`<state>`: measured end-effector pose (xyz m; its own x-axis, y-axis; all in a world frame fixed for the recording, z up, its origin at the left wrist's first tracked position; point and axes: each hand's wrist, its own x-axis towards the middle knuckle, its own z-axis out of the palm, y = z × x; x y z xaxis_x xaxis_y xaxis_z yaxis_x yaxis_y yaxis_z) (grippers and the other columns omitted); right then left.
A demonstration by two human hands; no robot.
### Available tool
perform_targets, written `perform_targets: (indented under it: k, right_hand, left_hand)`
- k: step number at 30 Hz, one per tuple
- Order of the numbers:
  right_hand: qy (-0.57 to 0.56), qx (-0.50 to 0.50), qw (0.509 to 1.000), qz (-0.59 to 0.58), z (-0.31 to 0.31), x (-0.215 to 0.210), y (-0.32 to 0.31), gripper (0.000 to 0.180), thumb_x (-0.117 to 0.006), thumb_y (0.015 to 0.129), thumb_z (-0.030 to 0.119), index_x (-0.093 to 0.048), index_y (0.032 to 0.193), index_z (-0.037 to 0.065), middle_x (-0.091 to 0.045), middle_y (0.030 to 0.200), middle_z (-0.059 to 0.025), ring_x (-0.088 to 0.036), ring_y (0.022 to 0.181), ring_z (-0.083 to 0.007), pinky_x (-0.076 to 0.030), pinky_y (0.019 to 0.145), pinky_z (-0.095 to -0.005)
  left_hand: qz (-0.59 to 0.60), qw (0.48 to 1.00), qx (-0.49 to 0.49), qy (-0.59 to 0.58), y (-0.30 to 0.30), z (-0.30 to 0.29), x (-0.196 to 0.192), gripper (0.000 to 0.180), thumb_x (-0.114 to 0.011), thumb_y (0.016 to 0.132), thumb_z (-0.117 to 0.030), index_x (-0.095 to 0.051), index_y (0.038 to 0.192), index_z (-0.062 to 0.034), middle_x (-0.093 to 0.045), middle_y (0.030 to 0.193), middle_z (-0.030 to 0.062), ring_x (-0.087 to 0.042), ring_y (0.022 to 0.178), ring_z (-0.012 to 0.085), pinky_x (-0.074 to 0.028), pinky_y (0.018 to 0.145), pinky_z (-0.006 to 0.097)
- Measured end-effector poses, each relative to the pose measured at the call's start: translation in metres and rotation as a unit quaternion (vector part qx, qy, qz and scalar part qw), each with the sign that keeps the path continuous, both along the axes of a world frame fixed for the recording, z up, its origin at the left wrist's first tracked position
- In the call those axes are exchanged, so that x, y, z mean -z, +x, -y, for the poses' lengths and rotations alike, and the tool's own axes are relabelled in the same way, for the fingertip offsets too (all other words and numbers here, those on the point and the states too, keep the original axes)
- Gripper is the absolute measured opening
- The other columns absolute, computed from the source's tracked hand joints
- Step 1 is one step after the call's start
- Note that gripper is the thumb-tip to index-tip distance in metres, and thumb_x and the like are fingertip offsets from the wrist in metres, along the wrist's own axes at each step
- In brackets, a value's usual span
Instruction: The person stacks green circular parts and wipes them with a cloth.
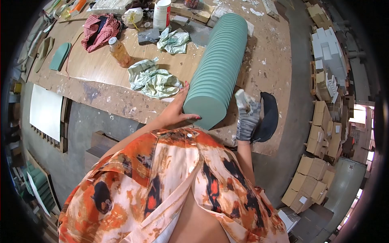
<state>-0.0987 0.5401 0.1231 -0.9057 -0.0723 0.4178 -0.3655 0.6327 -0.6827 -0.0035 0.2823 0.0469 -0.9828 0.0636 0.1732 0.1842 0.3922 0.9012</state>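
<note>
A long row of green, round-edged slabs point(219, 65) lies on its side on the worktable, running away from me. My left hand point(175, 111) is bare and rests at the near left end of the row, thumb by the front face and fingers spread along the side. On the right of the row is my right hand point(247, 115), in a grey knitted glove with pale fingertips. Its finger grip is unclear. Right beside the glove is a black curved flat piece point(268, 117); whether the hand holds it is hidden.
Crumpled pale cloths point(156, 81), a bottle of amber contents point(119, 52) and a white can point(162, 15) stand or lie left of the row. Farther left are a red checked cloth point(99, 32) and a green piece point(60, 56). Cardboard boxes point(308, 182) are stacked beyond the table's right edge.
</note>
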Motion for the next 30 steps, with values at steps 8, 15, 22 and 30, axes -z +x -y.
perform_targets:
  k: [8, 15, 22, 30]
  right_hand:
    - [-0.003, -0.128, 0.992, -0.008, 0.028, -0.024, -0.031, 0.026, -0.072, 0.079, -0.001, -0.066, 0.104, 0.001, -0.059, 0.109, -0.0092, -0.057, 0.102, -0.0246, -0.046, 0.094, -0.0354]
    - [0.173, -0.281, 0.94, -0.09, 0.069, -0.062, -0.054, 0.026, -0.068, 0.081, 0.01, -0.071, 0.106, 0.012, -0.06, 0.106, -0.0105, -0.055, 0.103, -0.0279, -0.045, 0.093, -0.0394]
    - [0.353, -0.437, 0.825, -0.057, 0.126, -0.077, -0.079, 0.03, -0.067, 0.078, 0.011, -0.07, 0.107, 0.01, -0.06, 0.111, -0.0169, -0.056, 0.104, -0.033, -0.047, 0.091, -0.0392]
    - [0.519, -0.524, 0.675, -0.019, 0.18, -0.064, -0.073, 0.023, -0.062, 0.083, 0.017, -0.069, 0.098, 0.001, -0.059, 0.113, -0.0205, -0.055, 0.107, -0.0354, -0.043, 0.096, -0.0402]
  left_hand:
    - [-0.037, 0.999, -0.004, 0.011, 0.0, -0.001, 0.001, 0.114, -0.081, 0.073, -0.037, -0.007, 0.149, 0.0041, -0.012, 0.155, 0.027, -0.017, 0.144, 0.0366, -0.019, 0.117, 0.041]
    - [-0.04, 0.999, -0.007, 0.019, 0.001, 0.0, 0.0, 0.112, -0.083, 0.073, -0.034, -0.01, 0.15, 0.0032, -0.015, 0.155, 0.0259, -0.017, 0.144, 0.0357, -0.019, 0.117, 0.042]
    - [-0.027, 0.999, -0.021, 0.018, 0.002, 0.0, 0.003, 0.109, -0.083, 0.072, -0.036, -0.016, 0.147, 0.0062, -0.019, 0.153, 0.0271, -0.02, 0.143, 0.0366, -0.021, 0.116, 0.042]
    - [-0.009, 1.0, -0.015, -0.001, 0.005, 0.001, 0.004, 0.11, -0.078, 0.074, -0.046, -0.017, 0.145, 0.0114, -0.021, 0.152, 0.0296, -0.021, 0.143, 0.0384, -0.018, 0.118, 0.041]
